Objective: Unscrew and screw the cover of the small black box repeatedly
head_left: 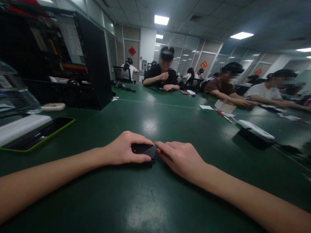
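Observation:
A small black device [145,150] lies low over the green table [150,200] in the middle of the view. My left hand [126,148] grips it from the left, thumb on the near side and fingers on the far side. At its right end a small red light shows. My right hand [183,158] rests beside that end, its fingers together and their tips at the device and the red glow. Whatever may be under those right fingers is hidden.
On the left are a phone with a green edge [36,136], a white box-shaped item [24,127], a clear plastic container [19,90] and a large black case [94,64]. A white device [256,129], a red pencil [223,116] and a small box [225,106] lie right. Several people sit beyond.

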A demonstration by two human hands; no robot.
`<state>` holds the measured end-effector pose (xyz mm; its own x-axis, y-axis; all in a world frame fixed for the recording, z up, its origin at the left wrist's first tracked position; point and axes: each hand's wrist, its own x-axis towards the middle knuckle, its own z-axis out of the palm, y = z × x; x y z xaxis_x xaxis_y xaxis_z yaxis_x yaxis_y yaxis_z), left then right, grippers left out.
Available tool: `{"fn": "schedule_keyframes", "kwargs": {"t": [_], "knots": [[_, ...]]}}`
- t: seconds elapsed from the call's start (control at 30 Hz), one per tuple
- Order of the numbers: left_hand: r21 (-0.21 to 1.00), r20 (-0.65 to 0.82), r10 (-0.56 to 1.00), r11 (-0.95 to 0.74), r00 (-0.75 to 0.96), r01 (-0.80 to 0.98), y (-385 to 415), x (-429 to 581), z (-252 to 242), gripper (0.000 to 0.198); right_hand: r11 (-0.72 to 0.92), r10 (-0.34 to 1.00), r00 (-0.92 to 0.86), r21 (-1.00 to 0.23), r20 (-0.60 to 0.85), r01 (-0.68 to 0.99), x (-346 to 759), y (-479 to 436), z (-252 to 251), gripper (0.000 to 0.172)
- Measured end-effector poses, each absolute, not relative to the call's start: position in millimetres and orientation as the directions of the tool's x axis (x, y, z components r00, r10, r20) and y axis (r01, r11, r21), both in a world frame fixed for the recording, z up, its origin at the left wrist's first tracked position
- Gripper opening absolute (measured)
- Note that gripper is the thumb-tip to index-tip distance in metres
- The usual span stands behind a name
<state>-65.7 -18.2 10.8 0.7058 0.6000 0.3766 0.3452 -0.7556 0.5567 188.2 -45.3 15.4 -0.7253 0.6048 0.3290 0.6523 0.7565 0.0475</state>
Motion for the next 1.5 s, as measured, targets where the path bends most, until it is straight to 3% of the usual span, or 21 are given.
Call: {"fn": "schedule_keyframes", "kwargs": {"t": [0.1,0.2,0.4,0.6,0.67,0.83,1.03,1.27,1.5], "knots": [[0.559,0.386,0.593,-0.76,0.706,0.333,-17.7,-66.7,9.1,0.041,0.808,0.575,-0.734,-0.11,0.363,0.579,185.8,-43.3,15.0,0.033],[0.56,0.379,0.587,-0.761,0.716,0.328,-17.8,-66.6,9.1,0.04,0.791,0.606,-0.743,-0.315,0.282,0.525,189.5,-41.9,21.7,0.024],[0.55,0.391,0.591,-0.765,0.706,0.335,-19.3,-64.3,11.0,0.042,0.745,0.662,-0.712,-0.309,0.232,0.591,194.1,-43.1,22.7,0.026],[0.494,0.441,0.568,-0.8,0.694,0.34,-20.0,-64.4,12.1,0.044,0.696,0.687,-0.695,-0.466,0.211,0.547,190.1,-44.7,20.7,0.027],[0.51,0.423,0.574,-0.79,0.701,0.34,-20.0,-64.5,12.5,0.043,0.723,0.668,-0.712,-0.413,0.217,0.553,191.5,-43.3,22.1,0.026],[0.559,0.371,0.596,-0.756,0.712,0.342,-20.1,-64.0,13.1,0.044,0.847,0.528,-0.789,-0.13,0.314,0.515,202.7,-38.2,23.2,0.027],[0.559,0.363,0.587,-0.759,0.723,0.335,-19.5,-63.9,13.6,0.042,0.873,0.482,-0.758,-0.172,0.439,0.456,212.4,-34.9,21.4,0.025],[0.555,0.365,0.593,-0.758,0.718,0.344,-19.7,-64.2,13.5,0.044,0.808,0.578,-0.768,-0.32,0.275,0.494,199.5,-39.8,14.9,0.033],[0.53,0.38,0.559,-0.785,0.737,0.322,-20.1,-64.1,14.5,0.042,0.823,0.566,-0.788,-0.112,0.244,0.556,198.7,-46.9,21.1,0.037]]}}
